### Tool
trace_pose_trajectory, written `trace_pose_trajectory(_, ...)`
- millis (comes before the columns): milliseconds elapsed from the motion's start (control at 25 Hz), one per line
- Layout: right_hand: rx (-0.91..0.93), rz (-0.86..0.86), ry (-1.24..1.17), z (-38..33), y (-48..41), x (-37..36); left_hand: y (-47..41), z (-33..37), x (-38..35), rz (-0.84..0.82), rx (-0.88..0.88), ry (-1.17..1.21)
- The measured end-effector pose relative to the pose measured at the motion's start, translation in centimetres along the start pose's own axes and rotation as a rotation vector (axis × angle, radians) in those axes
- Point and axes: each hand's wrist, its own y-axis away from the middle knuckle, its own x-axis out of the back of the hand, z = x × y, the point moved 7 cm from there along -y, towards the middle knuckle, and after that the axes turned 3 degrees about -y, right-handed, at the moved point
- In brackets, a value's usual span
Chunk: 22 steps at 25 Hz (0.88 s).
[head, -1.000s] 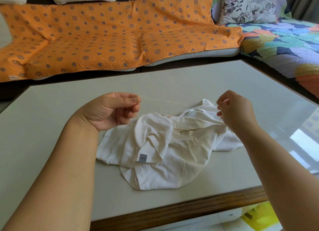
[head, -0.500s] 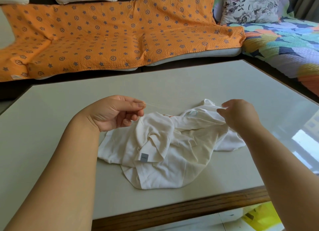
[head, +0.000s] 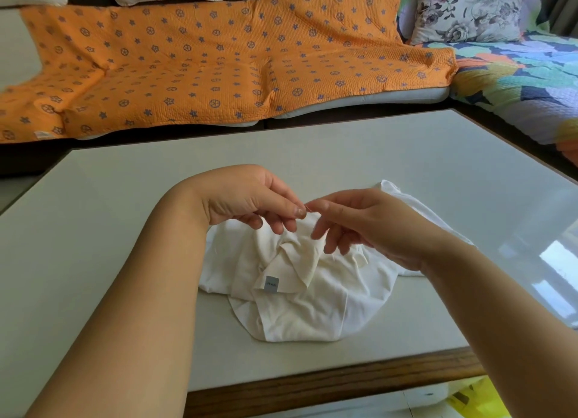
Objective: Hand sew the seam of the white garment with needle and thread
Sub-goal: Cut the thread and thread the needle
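White garment (head: 312, 308) crumpled on surface (head: 125, 230); above it, left hand (head: 247, 198) pinching something too fine to tell, right hand (head: 375, 227) loose-fingered, fingertip alongside

One wide-angle view, worn on the person's head, faces forward and down over the worktop (head: 406, 155). Both forearms enter from the bottom corners, and the left hand (head: 250, 198) and right hand (head: 375, 223) meet close to the lens at mid-frame, above the white garment (head: 297, 308). The worktop's wooden near edge crosses the lower frame. The orange-covered sofa (head: 219, 58) fills the top. Where the fingertips meet, detail seems too fine to make out.
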Motion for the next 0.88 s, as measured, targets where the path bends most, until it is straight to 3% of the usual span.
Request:
trace_pose_trajectory(240, -0.050, 0.085, 0.029, 0.9, -0.7, 0.7, -0.3, -0.1, -0.2, -0.005, 0.000, -0.018)
trace_pose_trajectory(680, -0.033, 0.165, -0.198, 0.9, -0.3, 3.1, -0.6, -2.2, 1.0, 0.069, 0.045, 0.054)
trace_pose_trajectory(880, -0.016, 0.213, -0.180, 0.7, 0.0, 4.3, -0.5, -3.0, 1.4, 0.083, 0.059, 0.091)
